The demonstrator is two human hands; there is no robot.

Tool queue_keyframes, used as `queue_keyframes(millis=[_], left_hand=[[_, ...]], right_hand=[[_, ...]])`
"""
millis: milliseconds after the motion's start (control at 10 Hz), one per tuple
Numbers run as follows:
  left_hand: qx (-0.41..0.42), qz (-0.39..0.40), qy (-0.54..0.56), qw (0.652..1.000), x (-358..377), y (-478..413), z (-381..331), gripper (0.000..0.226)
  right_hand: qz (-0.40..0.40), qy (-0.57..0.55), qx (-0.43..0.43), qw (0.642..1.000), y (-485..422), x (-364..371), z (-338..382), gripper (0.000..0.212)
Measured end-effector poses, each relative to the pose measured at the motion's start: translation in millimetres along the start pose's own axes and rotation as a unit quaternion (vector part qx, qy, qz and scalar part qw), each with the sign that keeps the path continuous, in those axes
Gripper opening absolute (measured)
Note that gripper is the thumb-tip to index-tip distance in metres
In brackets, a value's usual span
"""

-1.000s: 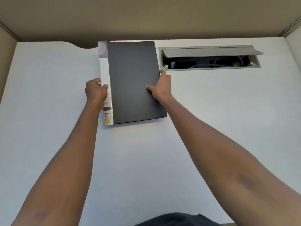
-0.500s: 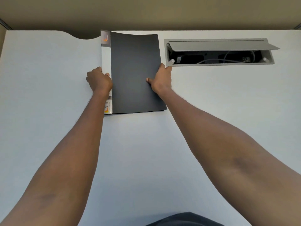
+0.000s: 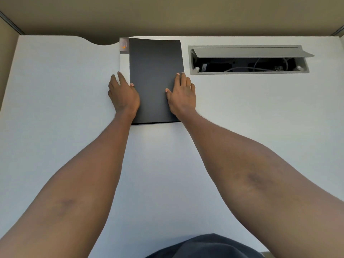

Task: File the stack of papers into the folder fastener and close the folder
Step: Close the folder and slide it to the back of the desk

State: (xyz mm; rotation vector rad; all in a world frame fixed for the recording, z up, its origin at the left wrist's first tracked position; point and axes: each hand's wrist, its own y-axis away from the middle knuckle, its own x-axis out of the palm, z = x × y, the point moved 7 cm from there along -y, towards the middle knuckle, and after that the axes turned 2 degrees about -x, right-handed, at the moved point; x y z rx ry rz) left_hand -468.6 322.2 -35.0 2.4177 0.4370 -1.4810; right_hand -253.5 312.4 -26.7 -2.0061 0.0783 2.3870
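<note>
A black folder [image 3: 155, 75] with a white spine strip lies closed and flat on the white desk [image 3: 55, 108], near the far edge. My left hand [image 3: 123, 94] rests flat on its spine side, fingers spread, thumb on the black cover. My right hand [image 3: 181, 95] lies flat over the folder's right edge, fingers apart and pointing away from me. No papers are visible; the cover hides the inside of the folder.
A grey cable hatch [image 3: 248, 59] stands open in the desk just right of the folder, with cables inside. A curved cut-out [image 3: 104, 42] notches the desk's far edge left of the folder. Beige partition walls [image 3: 167, 15] enclose the desk.
Both hands have gone from gripping the folder's edges to lying flat on it. The folder now sits square against the far edge instead of slightly tilted.
</note>
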Motion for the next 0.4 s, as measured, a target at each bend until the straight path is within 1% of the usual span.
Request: queue_keyframes(millis=[200,300,400], left_hand=[[0.065,0.034,-0.086,0.994,9.9,56.2,4.9,0.066],[0.084,0.049,-0.101,0.990,12.8,90.6,9.6,0.068],[0.091,0.035,-0.111,0.989,11.8,129.3,14.5,0.068]], right_hand=[[0.044,-0.024,-0.025,0.998,50.6,3.5,12.9,0.070],[0.060,-0.030,-0.043,0.997,80.9,6.3,12.8,0.071],[0.061,-0.048,-0.052,0.996,117.9,7.9,6.8,0.072]])
